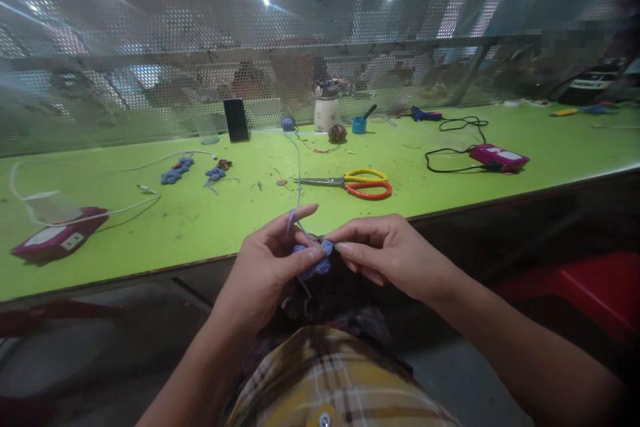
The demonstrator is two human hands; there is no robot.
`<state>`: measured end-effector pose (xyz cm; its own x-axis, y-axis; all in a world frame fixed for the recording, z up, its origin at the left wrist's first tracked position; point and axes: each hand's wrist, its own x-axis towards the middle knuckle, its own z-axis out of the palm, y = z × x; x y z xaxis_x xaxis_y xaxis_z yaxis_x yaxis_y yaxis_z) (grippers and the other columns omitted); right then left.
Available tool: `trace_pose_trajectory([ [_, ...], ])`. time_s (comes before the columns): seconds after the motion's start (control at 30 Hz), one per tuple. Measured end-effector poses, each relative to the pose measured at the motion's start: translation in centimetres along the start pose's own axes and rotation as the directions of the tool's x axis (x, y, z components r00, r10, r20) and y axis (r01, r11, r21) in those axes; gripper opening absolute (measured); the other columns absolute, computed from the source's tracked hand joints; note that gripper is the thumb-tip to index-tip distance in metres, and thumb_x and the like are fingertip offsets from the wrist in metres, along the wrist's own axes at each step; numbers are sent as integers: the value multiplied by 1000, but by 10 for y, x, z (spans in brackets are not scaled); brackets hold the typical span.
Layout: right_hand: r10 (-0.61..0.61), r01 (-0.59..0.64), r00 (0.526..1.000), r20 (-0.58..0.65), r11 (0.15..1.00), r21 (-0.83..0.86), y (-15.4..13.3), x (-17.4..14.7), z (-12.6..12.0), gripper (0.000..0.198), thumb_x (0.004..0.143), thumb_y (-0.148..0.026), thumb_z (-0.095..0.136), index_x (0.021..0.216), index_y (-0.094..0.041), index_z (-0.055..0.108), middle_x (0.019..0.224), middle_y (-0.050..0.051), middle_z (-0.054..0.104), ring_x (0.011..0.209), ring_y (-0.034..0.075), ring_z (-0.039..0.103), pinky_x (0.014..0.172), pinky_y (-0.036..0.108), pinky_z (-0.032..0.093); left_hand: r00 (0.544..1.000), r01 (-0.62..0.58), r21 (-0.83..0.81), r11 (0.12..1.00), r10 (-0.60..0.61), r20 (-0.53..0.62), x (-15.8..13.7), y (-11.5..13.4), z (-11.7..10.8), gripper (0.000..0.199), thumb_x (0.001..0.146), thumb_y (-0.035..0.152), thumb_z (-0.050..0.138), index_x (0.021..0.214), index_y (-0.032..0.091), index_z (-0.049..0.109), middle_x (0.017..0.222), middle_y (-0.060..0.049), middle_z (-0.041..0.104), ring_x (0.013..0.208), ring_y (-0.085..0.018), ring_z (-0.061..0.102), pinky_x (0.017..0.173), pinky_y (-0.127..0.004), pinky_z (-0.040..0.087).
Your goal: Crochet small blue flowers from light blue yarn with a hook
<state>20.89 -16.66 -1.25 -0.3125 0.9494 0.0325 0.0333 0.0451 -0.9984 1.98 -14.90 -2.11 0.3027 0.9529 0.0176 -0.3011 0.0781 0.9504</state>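
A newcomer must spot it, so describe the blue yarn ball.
On the green table, look to the far edge by the perforated screen. Between the black phone and the pale bottle sits the blue yarn ball. Unlike the dark multicoloured ball, it sends a blue strand to the left hand.

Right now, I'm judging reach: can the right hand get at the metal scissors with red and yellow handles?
Probably yes: the scissors lie beyond the right hand, nothing visible between, though it's busy at the blue yarn piece.
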Motion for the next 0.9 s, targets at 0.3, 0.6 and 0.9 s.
trace_pose_trajectory([
  [0.3,54,-48,996,-68,995,84,10,12,9,16,74,-26,73,84,-13,71,50,-6,54,36,4,39,34,16,25,940,-297,645,703,333,71,-2,-5,2,48,83,15,66,129,28,65,80,-2,67,75,-16,58,78,-30,45],
  [0.6,-99,176,968,-229,922,344,30,4,29,21,79,-32,76,93,-17,72,58,-3,60,38,4,42,36,17,29,995,-70,5,998,70,-65,-5,1,5,59,66,16,85,123,22,68,73,1,70,67,-12,63,67,-23,49],
  [0.9,-584,467,811,-47,692,-550,9,-14,-5,30,89,-15,64,117,-22,71,94,5,77,73,15,70,67,26,57,998,-11,-110,994,5,-63,-14,12,9,51,63,9,86,110,24,75,68,2,71,64,-7,60,65,-17,48],
])
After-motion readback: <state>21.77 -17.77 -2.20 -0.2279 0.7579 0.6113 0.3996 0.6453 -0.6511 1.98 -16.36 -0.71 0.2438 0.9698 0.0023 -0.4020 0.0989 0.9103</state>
